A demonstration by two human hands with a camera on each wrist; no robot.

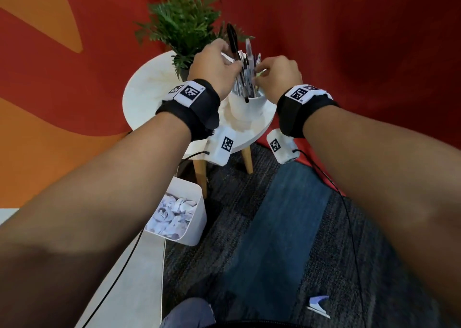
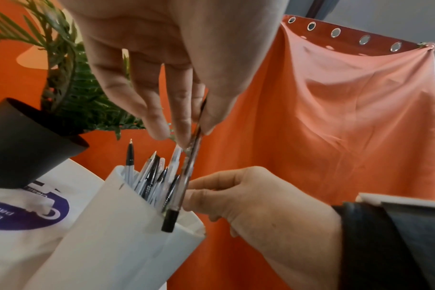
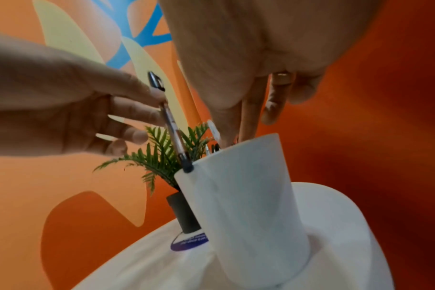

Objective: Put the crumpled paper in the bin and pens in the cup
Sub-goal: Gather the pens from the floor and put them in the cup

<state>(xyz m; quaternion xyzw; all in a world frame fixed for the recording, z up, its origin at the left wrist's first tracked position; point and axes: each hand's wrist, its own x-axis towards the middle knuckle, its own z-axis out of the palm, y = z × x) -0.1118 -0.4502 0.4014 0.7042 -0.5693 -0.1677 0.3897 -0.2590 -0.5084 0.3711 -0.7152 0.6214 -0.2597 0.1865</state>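
Note:
A white cup (image 1: 249,105) holding several pens stands on the round white table (image 1: 147,88). My left hand (image 1: 235,64) pinches a clear pen with a black cap (image 2: 190,172) between thumb and fingers. The pen's lower end rests at the cup's (image 2: 127,235) near rim. My right hand (image 1: 259,74) reaches into the cup (image 3: 249,196) from the other side. Its thumb and forefinger (image 2: 201,186) are pinched together on a pen among the others, and the tips are hidden in the right wrist view. A white bin (image 1: 197,218) on the floor holds crumpled paper (image 1: 172,213).
A fern in a black pot (image 2: 25,145) stands on the table just behind the cup. An orange and red wall is close behind. The bin sits by the table's wooden leg (image 1: 200,175). A white scrap (image 1: 318,302) lies on the dark carpet near my feet.

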